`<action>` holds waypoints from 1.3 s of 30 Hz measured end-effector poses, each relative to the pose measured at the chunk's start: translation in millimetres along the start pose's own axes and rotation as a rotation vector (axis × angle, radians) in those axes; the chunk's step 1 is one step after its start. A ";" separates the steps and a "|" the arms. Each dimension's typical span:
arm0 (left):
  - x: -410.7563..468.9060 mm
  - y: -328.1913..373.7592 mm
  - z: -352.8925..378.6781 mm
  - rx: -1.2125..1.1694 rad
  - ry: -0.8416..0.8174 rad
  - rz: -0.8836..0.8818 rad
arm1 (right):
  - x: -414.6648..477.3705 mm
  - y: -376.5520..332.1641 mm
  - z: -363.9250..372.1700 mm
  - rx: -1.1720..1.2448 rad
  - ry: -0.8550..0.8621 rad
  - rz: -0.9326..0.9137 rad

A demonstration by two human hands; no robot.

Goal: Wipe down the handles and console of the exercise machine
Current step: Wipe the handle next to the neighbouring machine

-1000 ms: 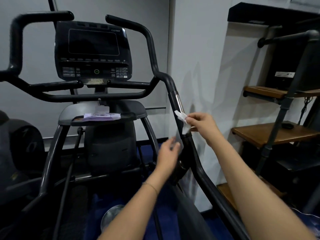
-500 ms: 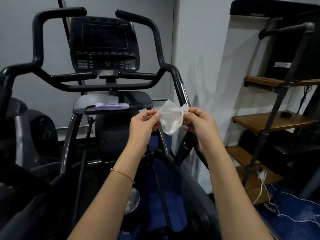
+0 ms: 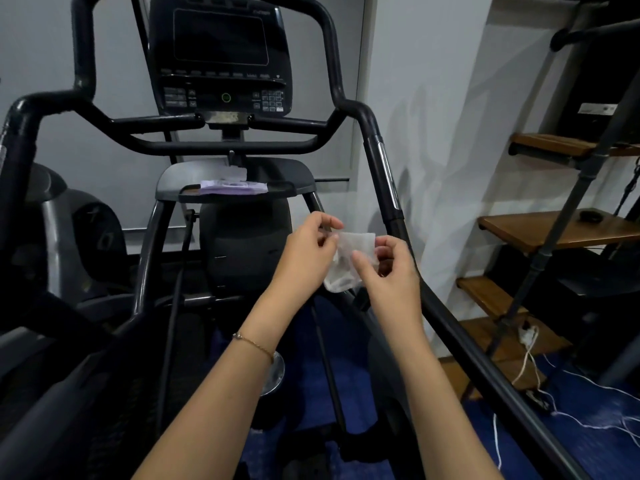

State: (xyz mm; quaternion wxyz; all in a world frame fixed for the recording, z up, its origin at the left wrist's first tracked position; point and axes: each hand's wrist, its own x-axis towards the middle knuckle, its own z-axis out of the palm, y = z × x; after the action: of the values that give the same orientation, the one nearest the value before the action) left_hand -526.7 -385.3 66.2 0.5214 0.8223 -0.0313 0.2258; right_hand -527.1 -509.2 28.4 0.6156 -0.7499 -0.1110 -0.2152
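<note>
Mid-frame, the curled fingers of my left hand (image 3: 306, 252) and right hand (image 3: 386, 271) pinch the top of the wipe (image 3: 356, 242); it looks soft, light and floppy, best held bunched.

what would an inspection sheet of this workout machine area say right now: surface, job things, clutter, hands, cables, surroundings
surface: dark tray below the console, holding a purple packet
job's things: white wipe held up between the hands; console screen dark; right handle close beside the hands
clutter: small dark object on a wooden shelf
hands: left hand and right hand both pinch the white wipe
cables: white cables loose on the blue floor, lower right
surroundings: white wall behind the machine; dark-framed wooden shelving at right
</note>
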 end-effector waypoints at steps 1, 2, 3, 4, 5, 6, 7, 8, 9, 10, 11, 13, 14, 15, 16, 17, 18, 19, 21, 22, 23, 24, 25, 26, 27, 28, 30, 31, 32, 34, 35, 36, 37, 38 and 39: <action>0.1 -1.6 0.9 0.015 -0.007 -0.003 | 3.1 4.1 0.0 -0.038 -0.027 0.025; 0.9 -3.4 1.1 0.032 -0.003 -0.013 | 5.2 7.7 -1.0 -0.055 -0.051 0.046; 2.4 -5.0 0.9 0.048 0.005 -0.026 | 6.3 12.4 -2.6 -0.060 -0.066 0.050; 3.8 -6.0 -0.1 0.064 0.012 -0.043 | 6.3 17.1 -4.7 -0.057 -0.082 0.045; 5.1 -6.7 -1.3 0.080 0.019 -0.065 | 5.4 21.3 -7.2 -0.059 -0.102 0.030; 6.0 -7.6 -3.0 0.093 0.028 -0.091 | 3.7 24.5 -9.8 -0.058 -0.122 0.014; 7.3 -9.0 -4.6 0.097 0.045 -0.120 | 2.1 27.8 -12.0 -0.064 -0.126 -0.003; 8.5 -10.7 -6.1 0.090 0.070 -0.148 | 1.0 31.3 -14.4 -0.063 -0.116 -0.015; 9.5 -12.3 -7.4 0.076 0.097 -0.169 | 1.6 36.2 -16.5 -0.073 -0.107 -0.021; 10.5 -13.6 -8.1 0.064 0.122 -0.184 | 2.9 41.4 -18.2 -0.093 -0.120 -0.014; 11.8 -15.1 -7.9 0.061 0.139 -0.192 | 3.7 45.9 -19.2 -0.125 -0.164 0.007; 14.6 -16.9 -4.4 0.072 0.138 -0.193 | 4.2 54.7 -19.9 -0.172 -0.270 0.074; 16.2 -17.1 -1.4 0.075 0.124 -0.198 | 4.7 57.1 -20.3 -0.166 -0.278 0.108; 17.7 -16.7 1.9 0.076 0.103 -0.209 | 5.4 56.5 -21.0 -0.136 -0.248 0.131; 19.3 -16.0 5.7 0.074 0.078 -0.223 | 6.2 53.9 -22.0 -0.083 -0.199 0.138; 21.2 -15.3 9.5 0.071 0.051 -0.237 | 7.4 50.6 -22.4 -0.017 -0.160 0.123; 22.7 -14.4 12.9 0.067 0.021 -0.247 | 9.1 47.2 -22.4 0.035 -0.146 0.097; 24.1 -13.0 16.0 0.064 -0.011 -0.250 | 11.1 44.0 -21.5 0.059 -0.160 0.066; 24.9 -9.0 19.4 0.073 -0.087 -0.238 | 14.6 38.4 -17.3 0.052 -0.222 0.014; 24.6 -7.6 19.8 0.071 -0.129 -0.220 | 15.9 37.4 -14.2 0.040 -0.247 0.005; 24.3 -7.1 19.2 0.055 -0.165 -0.203 | 17.0 37.6 -10.4 0.024 -0.256 -0.005; 24.1 -6.9 17.7 0.026 -0.195 -0.197 | 18.0 38.3 -6.5 0.011 -0.250 -0.016; 23.3 -6.4 14.8 -0.005 -0.219 -0.202 | 18.8 39.8 -2.8 0.004 -0.230 -0.023; 23.0 -6.8 11.4 -0.028 -0.236 -0.213 | 18.7 41.4 1.0 0.006 -0.211 -0.020; 22.9 -7.8 7.9 -0.050 -0.248 -0.224 | 17.8 42.1 3.9 0.014 -0.200 -0.012; 22.8 -9.6 4.4 -0.076 -0.254 -0.234 | 17.0 42.9 6.7 0.029 -0.201 0.004; 24.8 -14.7 -2.3 -0.122 -0.267 -0.252 | 16.6 42.4 12.9 0.084 -0.217 0.045; 26.1 -16.2 -5.8 -0.134 -0.272 -0.257 | 16.8 41.1 17.0 0.112 -0.219 0.068; 28.2 -17.5 -9.8 -0.139 -0.274 -0.259 | 17.7 39.5 22.2 0.145 -0.215 0.090; 34.3 -20.3 -20.1 -0.113 -0.264 -0.239 | 20.1 37.5 36.0 0.206 -0.202 0.114; 37.5 -22.0 -27.3 -0.062 -0.247 -0.211 | 20.4 36.2 44.5 0.213 -0.195 0.107; 41.0 -24.7 -35.8 0.019 -0.228 -0.171 | 20.3 34.4 53.6 0.213 -0.185 0.096; 44.6 -28.0 -45.0 0.112 -0.215 -0.125 | 20.7 31.8 62.5 0.216 -0.174 0.083; 50.7 -34.4 -59.0 0.209 -0.218 -0.084 | 22.1 27.7 77.1 0.230 -0.164 0.080; 55.7 -39.5 -70.5 0.283 -0.237 -0.064 | 24.4 24.4 87.4 0.248 -0.154 0.087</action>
State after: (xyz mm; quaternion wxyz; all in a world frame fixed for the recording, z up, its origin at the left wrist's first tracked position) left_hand -489.3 -295.7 80.4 0.4000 0.9089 -0.0342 0.1130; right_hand -478.8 -432.1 5.1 0.7019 -0.6865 -0.1511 -0.1150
